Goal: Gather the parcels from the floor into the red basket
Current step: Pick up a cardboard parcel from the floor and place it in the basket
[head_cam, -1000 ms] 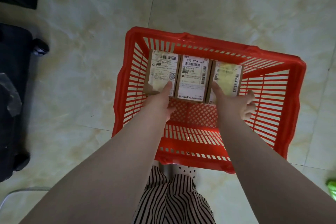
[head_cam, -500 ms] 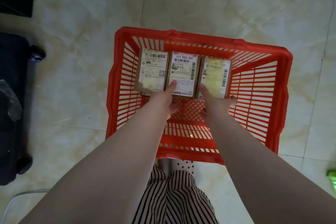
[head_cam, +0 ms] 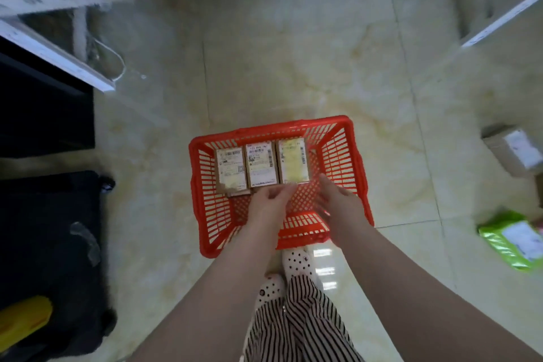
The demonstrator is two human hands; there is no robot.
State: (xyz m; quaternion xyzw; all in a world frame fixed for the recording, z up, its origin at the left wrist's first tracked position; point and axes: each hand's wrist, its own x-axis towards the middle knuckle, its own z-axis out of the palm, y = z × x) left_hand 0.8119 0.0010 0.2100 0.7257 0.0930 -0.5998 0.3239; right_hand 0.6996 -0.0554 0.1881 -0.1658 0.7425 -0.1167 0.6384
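Three boxed parcels (head_cam: 261, 166) lie side by side against the far wall of the red basket (head_cam: 363, 185). Both grips hover over its near half, holding nothing: the left hand (head_cam: 269, 203) with fingers relaxed just before the parcels' near edges, the right hand (head_cam: 336, 200) spread open beside them.

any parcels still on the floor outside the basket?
Yes, a green parcel and a brown box lie on the floor right of the red basket.

I see a pale tiled floor (head_cam: 293, 73) carrying the red basket (head_cam: 360, 173) mid-floor, a brown parcel (head_cam: 511, 153) and a green parcel (head_cam: 508, 241) by its right edge, and a black case (head_cam: 44, 244) at the left.
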